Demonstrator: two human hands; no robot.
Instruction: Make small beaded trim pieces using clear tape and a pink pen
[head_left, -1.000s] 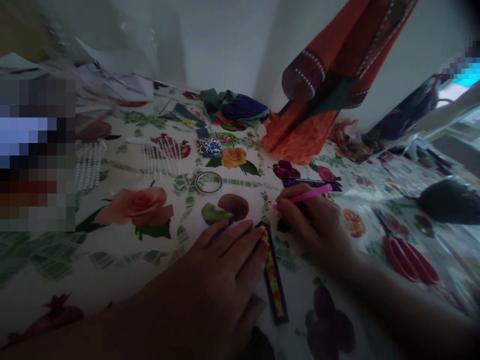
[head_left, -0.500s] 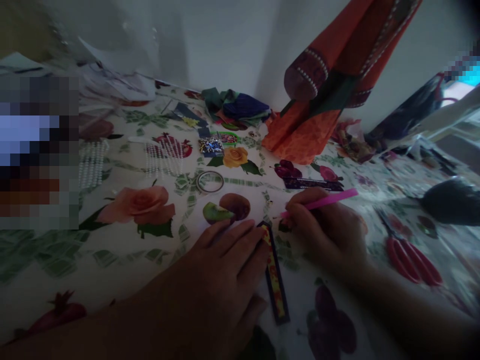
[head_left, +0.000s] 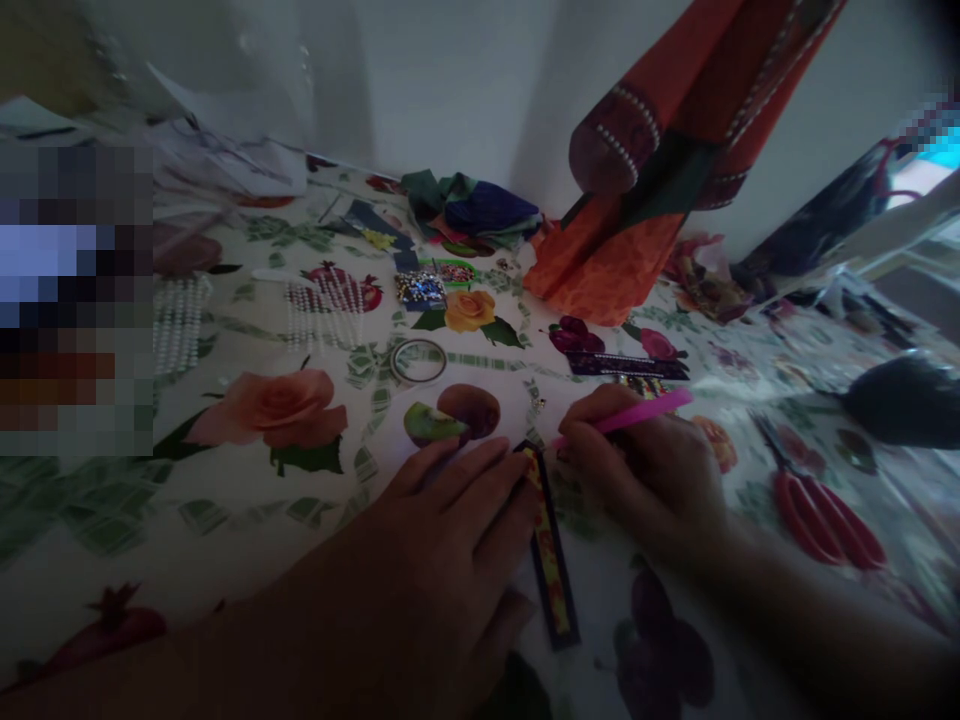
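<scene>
Dim room, white wall behind. A worktop (head_left: 90,570) under glossy floral oilcloth fills most of the view. At the back, an orange garment w/ beaded trim (head_left: 600,260) hangs down, its lower end lying on the cloth, w/ a heap of green & blue fabric (head_left: 469,210) just beside it. Left of centre lie pearl strands (head_left: 326,310); to the right sit red-handled scissors (head_left: 821,520) & a dark lump, maybe a bag (head_left: 904,400), both well away from the hands, so prob. kept out of the working area.

Centre-front, a long dark-edged strip w/ yellow-red pattern (head_left: 551,570) lies on the worktop, running toward the person. The left hand (head_left: 442,530) rests beside its upper part, fingers (head_left: 480,480) open & flat, reaching its edge, prob. to stop it sliding. The right hand (head_left: 637,475) has its fingers (head_left: 592,425) closed around a pink stick (head_left: 637,413), held like a pen, w/ the low end angled down near the strip's top end; contact can't be told from here. Close by are a clear tape roll (head_left: 418,360), a packet of blue-silver beads (head_left: 420,290) & a tiny metal bit (head_left: 538,403).
</scene>
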